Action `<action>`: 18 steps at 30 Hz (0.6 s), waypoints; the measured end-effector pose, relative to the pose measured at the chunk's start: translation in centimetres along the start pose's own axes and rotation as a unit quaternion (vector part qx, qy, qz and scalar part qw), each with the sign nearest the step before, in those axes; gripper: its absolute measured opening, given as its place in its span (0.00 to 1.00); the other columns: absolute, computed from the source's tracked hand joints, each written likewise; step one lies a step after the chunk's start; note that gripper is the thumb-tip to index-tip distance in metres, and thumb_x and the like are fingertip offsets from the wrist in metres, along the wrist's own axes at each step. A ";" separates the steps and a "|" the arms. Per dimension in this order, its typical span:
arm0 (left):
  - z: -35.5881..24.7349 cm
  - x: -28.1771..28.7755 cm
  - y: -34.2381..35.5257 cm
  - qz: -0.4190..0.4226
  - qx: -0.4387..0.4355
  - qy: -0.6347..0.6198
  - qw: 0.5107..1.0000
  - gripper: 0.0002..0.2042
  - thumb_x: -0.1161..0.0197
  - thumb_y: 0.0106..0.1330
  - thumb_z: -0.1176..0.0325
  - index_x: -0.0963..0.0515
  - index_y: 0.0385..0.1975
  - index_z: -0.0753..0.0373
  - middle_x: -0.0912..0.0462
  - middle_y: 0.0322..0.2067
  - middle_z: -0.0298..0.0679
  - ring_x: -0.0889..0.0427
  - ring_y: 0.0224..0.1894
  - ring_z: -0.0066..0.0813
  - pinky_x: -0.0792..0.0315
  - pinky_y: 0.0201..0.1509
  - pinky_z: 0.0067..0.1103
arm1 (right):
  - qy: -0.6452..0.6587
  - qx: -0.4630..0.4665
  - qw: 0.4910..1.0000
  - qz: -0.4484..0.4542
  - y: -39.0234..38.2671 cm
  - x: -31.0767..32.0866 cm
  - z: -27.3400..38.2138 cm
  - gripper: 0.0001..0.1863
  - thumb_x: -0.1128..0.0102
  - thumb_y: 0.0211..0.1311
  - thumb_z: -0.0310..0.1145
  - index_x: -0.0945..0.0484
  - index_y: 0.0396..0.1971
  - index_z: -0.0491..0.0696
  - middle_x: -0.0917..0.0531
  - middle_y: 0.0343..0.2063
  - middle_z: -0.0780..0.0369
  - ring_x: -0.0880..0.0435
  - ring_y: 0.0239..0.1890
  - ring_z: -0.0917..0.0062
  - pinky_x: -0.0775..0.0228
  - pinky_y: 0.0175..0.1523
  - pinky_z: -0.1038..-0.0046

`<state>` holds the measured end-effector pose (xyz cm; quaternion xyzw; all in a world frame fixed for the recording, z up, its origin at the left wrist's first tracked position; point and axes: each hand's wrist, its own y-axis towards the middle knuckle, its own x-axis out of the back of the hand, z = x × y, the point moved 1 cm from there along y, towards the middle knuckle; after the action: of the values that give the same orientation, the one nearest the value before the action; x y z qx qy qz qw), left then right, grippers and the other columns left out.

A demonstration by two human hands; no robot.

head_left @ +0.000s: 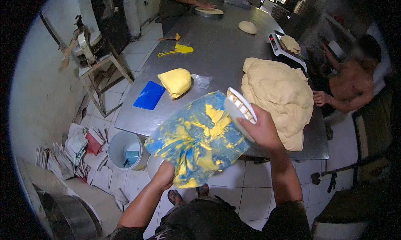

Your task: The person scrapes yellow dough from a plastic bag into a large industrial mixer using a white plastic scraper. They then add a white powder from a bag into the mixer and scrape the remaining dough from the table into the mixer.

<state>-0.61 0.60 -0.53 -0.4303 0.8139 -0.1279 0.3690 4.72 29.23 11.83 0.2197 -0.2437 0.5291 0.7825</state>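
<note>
Yellow-smeared blue plastic sheet [198,137] spans the near edge of the table [221,43], its lower end bunched in the closed left hand [163,175]. The right hand [261,129] grips a white curved piece [241,106], perhaps a dish, at the sheet's upper right. If the left hand slips on that greasy-looking smear, the sheet could drop, and loose clots could land on the floor tiles [259,179] or in the open bucket [144,156]. Swung too far right, the white curved piece might smear the dough mass [275,93]. Beyond, the red display of the scale [274,43] is too small to read; no brand or label is legible.
</note>
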 end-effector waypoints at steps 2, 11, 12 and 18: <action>0.6 0.4 -0.8 -0.004 0.037 -0.016 0.999 0.20 0.49 0.69 0.60 0.35 0.56 0.65 0.26 0.50 0.39 0.24 0.50 0.28 0.27 0.51 0.28 | -0.157 0.026 0.986 -0.044 0.6 0.8 -1.9 0.17 0.36 0.50 0.36 0.25 0.39 0.44 0.19 0.30 0.48 0.17 0.34 0.60 0.27 0.38 0.68; 3.6 1.7 -0.4 -0.011 0.020 0.146 0.989 0.18 0.45 0.65 0.69 0.33 0.54 0.66 0.26 0.50 0.39 0.26 0.49 0.25 0.30 0.50 0.24 | -0.336 0.026 0.941 -0.009 6.4 -2.9 -5.3 0.11 0.45 0.54 0.34 0.27 0.35 0.46 0.20 0.27 0.50 0.20 0.33 0.53 0.30 0.38 0.55; 4.5 1.5 0.1 -0.006 -0.010 0.154 0.988 0.18 0.44 0.64 0.70 0.33 0.54 0.66 0.26 0.50 0.39 0.27 0.50 0.25 0.30 0.50 0.24 | -0.325 0.022 0.945 -0.017 6.1 -2.6 -4.5 0.11 0.45 0.53 0.34 0.27 0.35 0.46 0.20 0.27 0.50 0.20 0.33 0.53 0.30 0.38 0.56; 8.2 2.7 1.7 0.016 -0.047 0.225 0.973 0.19 0.46 0.66 0.69 0.35 0.56 0.64 0.27 0.51 0.38 0.27 0.50 0.28 0.31 0.52 0.25 | -0.198 0.146 0.962 0.118 -3.2 -9.3 0.6 0.11 0.41 0.48 0.30 0.27 0.33 0.45 0.21 0.26 0.53 0.20 0.32 0.57 0.29 0.37 0.59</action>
<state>3.21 0.30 -8.40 -0.3944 0.8877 -0.1774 0.1582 4.63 21.05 6.35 0.4010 -0.3381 0.5937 0.6103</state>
